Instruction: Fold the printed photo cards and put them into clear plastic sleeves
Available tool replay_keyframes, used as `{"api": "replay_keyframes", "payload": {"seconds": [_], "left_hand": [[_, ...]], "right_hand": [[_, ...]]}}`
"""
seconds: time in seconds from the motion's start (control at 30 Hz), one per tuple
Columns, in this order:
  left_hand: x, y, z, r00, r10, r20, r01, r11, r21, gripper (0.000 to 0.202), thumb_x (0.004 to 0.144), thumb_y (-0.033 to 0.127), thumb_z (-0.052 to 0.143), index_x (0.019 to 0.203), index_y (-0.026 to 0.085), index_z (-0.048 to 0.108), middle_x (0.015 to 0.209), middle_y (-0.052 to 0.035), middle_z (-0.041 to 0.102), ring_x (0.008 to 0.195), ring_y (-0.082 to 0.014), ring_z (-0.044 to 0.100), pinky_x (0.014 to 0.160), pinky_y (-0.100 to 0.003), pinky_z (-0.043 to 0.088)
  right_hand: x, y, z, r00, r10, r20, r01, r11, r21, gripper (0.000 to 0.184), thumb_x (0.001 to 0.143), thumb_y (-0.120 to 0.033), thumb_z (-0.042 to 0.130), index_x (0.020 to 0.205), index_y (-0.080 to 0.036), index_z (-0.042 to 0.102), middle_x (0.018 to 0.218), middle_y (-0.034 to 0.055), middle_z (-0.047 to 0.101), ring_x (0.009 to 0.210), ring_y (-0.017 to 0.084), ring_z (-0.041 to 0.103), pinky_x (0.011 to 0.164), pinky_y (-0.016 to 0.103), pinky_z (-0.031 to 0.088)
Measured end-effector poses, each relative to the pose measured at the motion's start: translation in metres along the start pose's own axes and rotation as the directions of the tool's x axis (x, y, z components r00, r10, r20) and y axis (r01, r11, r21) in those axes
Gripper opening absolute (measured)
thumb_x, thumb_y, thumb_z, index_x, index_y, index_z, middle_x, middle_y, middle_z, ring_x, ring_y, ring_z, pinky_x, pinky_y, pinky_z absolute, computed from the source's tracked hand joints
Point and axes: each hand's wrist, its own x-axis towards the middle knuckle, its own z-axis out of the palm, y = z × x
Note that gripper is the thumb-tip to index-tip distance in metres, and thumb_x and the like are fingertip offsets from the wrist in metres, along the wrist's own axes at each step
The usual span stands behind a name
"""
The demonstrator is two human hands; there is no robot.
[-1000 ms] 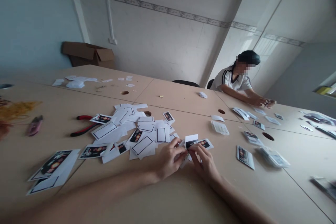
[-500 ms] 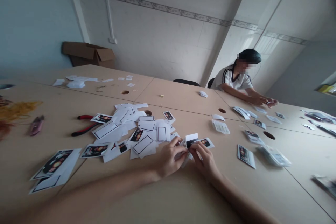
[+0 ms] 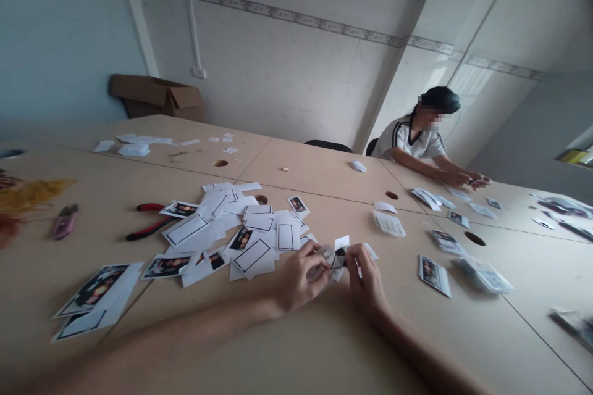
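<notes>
While a seated co-worker (image 3: 414, 136) handles something small at the far end, a loose pile of white printed cards (image 3: 252, 256) spreads across the beige surface (image 3: 319, 173) just beside the left hand (image 3: 299, 278). Red-handled pliers (image 3: 148, 222) and a pink utility knife (image 3: 65, 222) lie farther left, and small stacks of cards (image 3: 484, 276) sit to the right. Both the left hand and the right hand (image 3: 365, 281) pinch one small white card (image 3: 341, 254) bearing a dark photo, held between them just above the surface, with the fingers curled around it.
</notes>
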Motion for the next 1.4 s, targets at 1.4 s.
{"api": "replay_keyframes", "payload": {"seconds": [1.4], "left_hand": [[0.006,-0.008,-0.004,0.978,-0.165,-0.131,0.142,0.975,-0.17,0.012,0.071,0.02,0.049,0.061,0.016,0.054,0.074,-0.0008,0.045,0.073,-0.0136,0.05,0.062,-0.022,0.041]], "right_hand": [[0.009,0.047,0.005,0.643,0.763,-0.067,-0.395,0.405,0.825,0.027,0.066,-0.043,0.056,0.066,-0.02,0.043,0.054,-0.0081,0.047,0.047,0.007,0.046,0.049,0.02,0.04]]}}
